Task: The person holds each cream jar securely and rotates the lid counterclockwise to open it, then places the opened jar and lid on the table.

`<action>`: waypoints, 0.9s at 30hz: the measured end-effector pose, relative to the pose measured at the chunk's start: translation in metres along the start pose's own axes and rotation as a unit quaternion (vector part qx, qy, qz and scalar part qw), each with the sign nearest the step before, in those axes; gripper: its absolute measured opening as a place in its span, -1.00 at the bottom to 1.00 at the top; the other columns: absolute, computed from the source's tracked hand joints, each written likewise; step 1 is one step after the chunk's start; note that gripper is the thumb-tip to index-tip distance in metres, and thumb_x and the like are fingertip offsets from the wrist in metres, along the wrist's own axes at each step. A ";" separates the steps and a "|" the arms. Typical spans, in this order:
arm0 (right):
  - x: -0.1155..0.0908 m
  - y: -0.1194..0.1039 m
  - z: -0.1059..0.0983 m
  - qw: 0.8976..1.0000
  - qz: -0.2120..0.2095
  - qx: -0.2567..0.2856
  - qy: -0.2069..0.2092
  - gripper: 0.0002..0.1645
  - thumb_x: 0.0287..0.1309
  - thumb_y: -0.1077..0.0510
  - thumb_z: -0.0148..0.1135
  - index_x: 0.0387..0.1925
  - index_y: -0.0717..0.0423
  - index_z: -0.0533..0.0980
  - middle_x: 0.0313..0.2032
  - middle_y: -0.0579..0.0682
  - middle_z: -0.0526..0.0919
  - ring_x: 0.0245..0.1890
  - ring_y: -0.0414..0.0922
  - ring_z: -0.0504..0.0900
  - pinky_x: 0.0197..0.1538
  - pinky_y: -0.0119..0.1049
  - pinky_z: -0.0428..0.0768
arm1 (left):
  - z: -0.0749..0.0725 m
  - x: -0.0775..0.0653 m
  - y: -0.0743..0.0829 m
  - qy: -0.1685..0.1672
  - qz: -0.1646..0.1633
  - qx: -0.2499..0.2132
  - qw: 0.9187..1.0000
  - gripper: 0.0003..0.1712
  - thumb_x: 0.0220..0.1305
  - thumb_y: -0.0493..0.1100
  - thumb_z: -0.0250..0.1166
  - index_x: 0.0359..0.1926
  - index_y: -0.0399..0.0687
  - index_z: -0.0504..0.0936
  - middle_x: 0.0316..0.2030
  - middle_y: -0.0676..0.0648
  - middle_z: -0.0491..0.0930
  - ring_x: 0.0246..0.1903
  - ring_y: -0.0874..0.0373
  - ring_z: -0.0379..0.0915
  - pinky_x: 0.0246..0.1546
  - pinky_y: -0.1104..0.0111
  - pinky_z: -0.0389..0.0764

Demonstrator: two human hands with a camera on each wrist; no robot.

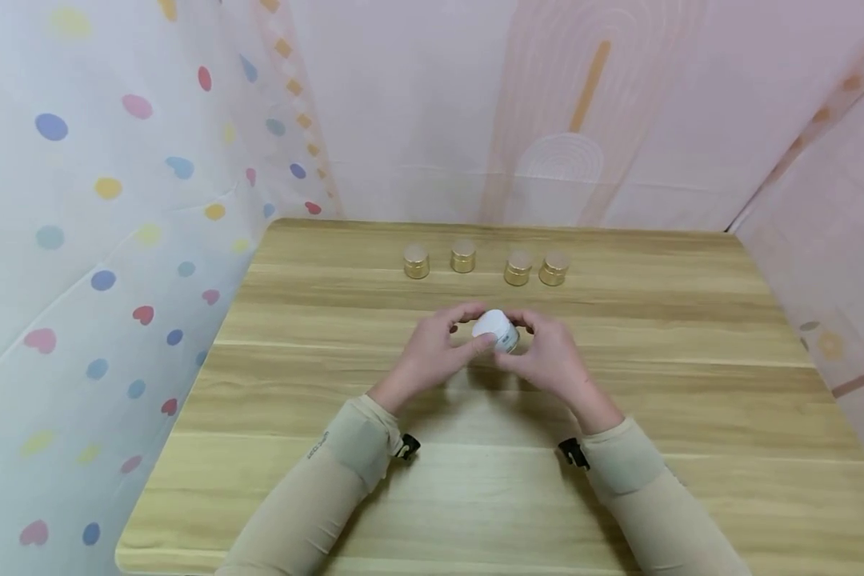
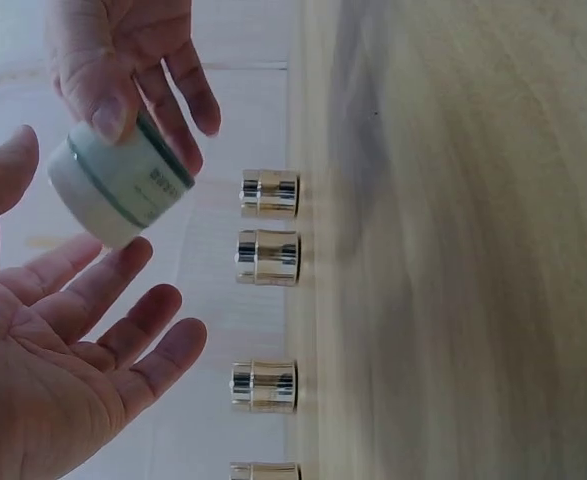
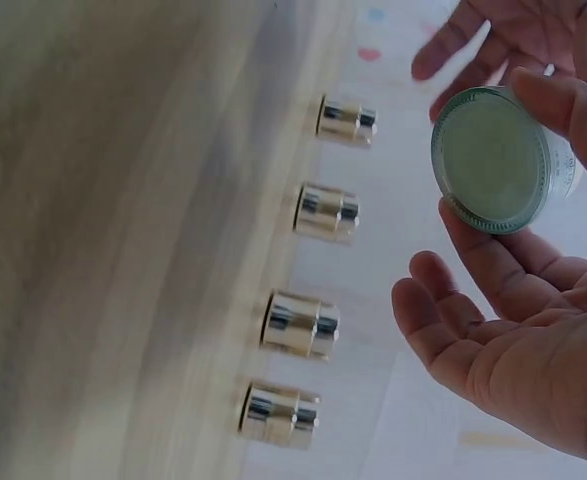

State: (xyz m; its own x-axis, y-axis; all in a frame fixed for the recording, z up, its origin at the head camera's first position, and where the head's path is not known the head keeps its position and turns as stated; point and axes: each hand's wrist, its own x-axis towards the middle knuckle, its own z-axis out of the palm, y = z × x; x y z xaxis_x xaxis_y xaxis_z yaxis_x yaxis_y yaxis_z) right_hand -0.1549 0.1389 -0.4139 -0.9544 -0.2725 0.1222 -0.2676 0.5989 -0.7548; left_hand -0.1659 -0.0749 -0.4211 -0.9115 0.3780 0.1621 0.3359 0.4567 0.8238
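Between the near and far edges of the surface (image 1: 490,512), my right hand (image 1: 553,358) pinched the jar (image 1: 507,339) aloft; my left hand (image 1: 432,350), loosely spread, flanked its lid (image 1: 491,322). Seemingly mid-positioning, I next needed a left-hand grip.

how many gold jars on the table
4. Along the table's far side, from picture left in the head view: first jar, second jar, then third jar and fourth jar close together. None seems hidden.
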 end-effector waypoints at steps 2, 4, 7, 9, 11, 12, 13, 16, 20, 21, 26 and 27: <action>0.000 0.000 0.003 1.000 -0.003 -0.003 -0.005 -0.26 0.07 0.16 0.63 0.27 0.31 0.58 0.20 0.23 0.74 0.28 0.19 0.68 0.41 0.19 0.55 | 0.001 0.000 0.000 -0.004 0.000 0.001 1.000 -0.38 0.46 0.05 0.41 0.39 -0.16 0.59 0.29 -0.13 0.70 0.32 -0.02 0.60 0.33 -0.04 0.59; 0.000 0.001 0.006 1.000 -0.005 -0.009 -0.009 -0.25 0.07 0.13 0.63 0.28 0.30 0.58 0.21 0.22 0.74 0.28 0.18 0.67 0.42 0.18 0.54 | 0.001 0.000 -0.001 -0.010 -0.003 0.006 1.000 -0.39 0.47 0.05 0.41 0.39 -0.16 0.59 0.30 -0.13 0.69 0.33 -0.02 0.60 0.32 -0.04 0.61; 0.000 0.003 0.007 1.000 -0.008 -0.017 -0.012 -0.23 0.08 0.10 0.65 0.29 0.30 0.58 0.21 0.21 0.74 0.28 0.19 0.67 0.43 0.18 0.53 | 0.000 0.001 -0.002 -0.027 -0.002 0.025 0.999 -0.40 0.47 0.04 0.41 0.39 -0.12 0.60 0.31 -0.12 0.69 0.33 -0.03 0.60 0.31 -0.01 0.62; 0.000 0.004 0.008 1.000 -0.012 -0.020 -0.016 -0.22 0.08 0.10 0.65 0.30 0.30 0.57 0.21 0.22 0.74 0.28 0.20 0.67 0.42 0.19 0.53 | -0.002 0.002 -0.003 -0.039 0.004 0.040 0.998 -0.39 0.47 0.04 0.41 0.41 -0.12 0.59 0.32 -0.12 0.68 0.32 -0.03 0.61 0.28 0.00 0.65; 0.001 0.004 0.008 0.999 -0.020 -0.023 -0.020 -0.21 0.09 0.08 0.64 0.31 0.30 0.57 0.22 0.22 0.73 0.27 0.20 0.67 0.41 0.19 0.55 | -0.003 0.002 -0.003 -0.046 0.012 0.056 0.997 -0.38 0.47 0.04 0.41 0.43 -0.10 0.58 0.32 -0.12 0.67 0.28 -0.03 0.62 0.23 0.02 0.67; 0.002 0.005 0.008 0.999 -0.027 -0.023 -0.022 -0.21 0.10 0.08 0.64 0.32 0.29 0.57 0.23 0.23 0.73 0.27 0.20 0.67 0.39 0.18 0.57 | -0.003 0.003 -0.004 -0.047 0.016 0.064 0.997 -0.38 0.48 0.04 0.40 0.43 -0.10 0.57 0.32 -0.12 0.67 0.26 -0.03 0.62 0.19 0.03 0.68; 0.003 0.006 0.008 0.999 -0.033 -0.022 -0.024 -0.22 0.11 0.08 0.63 0.32 0.28 0.57 0.23 0.22 0.73 0.26 0.19 0.68 0.38 0.18 0.58 | -0.003 0.003 -0.005 -0.046 0.020 0.070 0.996 -0.38 0.48 0.03 0.40 0.44 -0.10 0.57 0.32 -0.13 0.67 0.25 -0.03 0.62 0.17 0.03 0.68; 0.005 0.010 0.009 0.998 -0.056 -0.020 -0.030 -0.25 0.15 0.08 0.62 0.33 0.22 0.59 0.24 0.19 0.73 0.26 0.15 0.69 0.36 0.15 0.61 | -0.003 0.004 -0.007 -0.037 0.034 0.080 0.996 -0.39 0.48 0.02 0.40 0.43 -0.12 0.58 0.30 -0.14 0.69 0.23 -0.05 0.62 0.15 0.02 0.66; 0.007 0.014 0.011 0.996 -0.079 -0.017 -0.034 -0.28 0.16 0.09 0.62 0.33 0.19 0.60 0.26 0.18 0.72 0.28 0.15 0.69 0.33 0.13 0.64 | -0.002 0.004 -0.009 -0.027 0.054 0.089 0.994 -0.38 0.47 0.00 0.41 0.41 -0.20 0.58 0.30 -0.18 0.69 0.28 -0.12 0.60 0.28 -0.04 0.60; 0.007 0.014 0.011 0.996 -0.084 -0.018 -0.033 -0.27 0.16 0.09 0.62 0.33 0.19 0.60 0.27 0.18 0.72 0.28 0.17 0.68 0.32 0.14 0.65 | -0.002 0.005 -0.009 -0.027 0.055 0.097 0.993 -0.37 0.48 0.01 0.40 0.42 -0.20 0.57 0.30 -0.19 0.68 0.29 -0.13 0.59 0.31 -0.06 0.58; 0.006 0.015 0.012 0.995 -0.091 -0.028 -0.029 -0.22 0.13 0.10 0.64 0.36 0.19 0.58 0.30 0.20 0.70 0.31 0.23 0.63 0.32 0.18 0.63 | -0.001 0.004 -0.009 -0.057 0.039 0.127 0.990 -0.32 0.51 0.07 0.34 0.49 -0.17 0.49 0.30 -0.27 0.61 0.31 -0.17 0.49 0.26 -0.07 0.59; 0.005 0.015 0.013 0.995 -0.089 -0.031 -0.028 -0.20 0.12 0.10 0.65 0.37 0.19 0.57 0.30 0.20 0.69 0.32 0.24 0.62 0.33 0.19 0.62 | -0.001 0.004 -0.009 -0.063 0.036 0.128 0.989 -0.31 0.52 0.07 0.32 0.50 -0.16 0.48 0.29 -0.28 0.59 0.29 -0.17 0.47 0.22 -0.04 0.61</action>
State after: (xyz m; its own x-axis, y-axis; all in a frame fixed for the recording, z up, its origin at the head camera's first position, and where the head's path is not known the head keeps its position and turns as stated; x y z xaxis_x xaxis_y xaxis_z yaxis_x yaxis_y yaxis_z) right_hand -0.1625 0.1371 -0.4329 -0.8827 -0.4191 0.2124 -0.4410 0.5827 -0.6826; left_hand -0.1726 -0.0785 -0.4277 -0.8520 0.5065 0.1323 0.4620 0.6088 0.6449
